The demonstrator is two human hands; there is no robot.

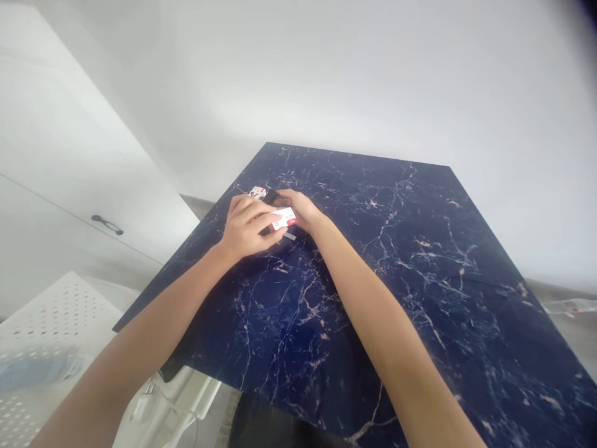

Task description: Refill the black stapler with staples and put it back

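I am in a plain indoor room, perhaps in a home or an office; I cannot tell which. Before me a dark blue, marble-patterned bench (382,249) sits close to a bare pale wall (349,74). To my left are a smooth white cabinet front (65,162) with a dark handle (107,224) and a white perforated surface (58,308).

The red-and-white box (288,216) is partly covered by the left hand (245,228); its print is too small to be read. The black object (271,196) beyond cannot be identified. Both forearms (370,298) are cropped by the lower edge.
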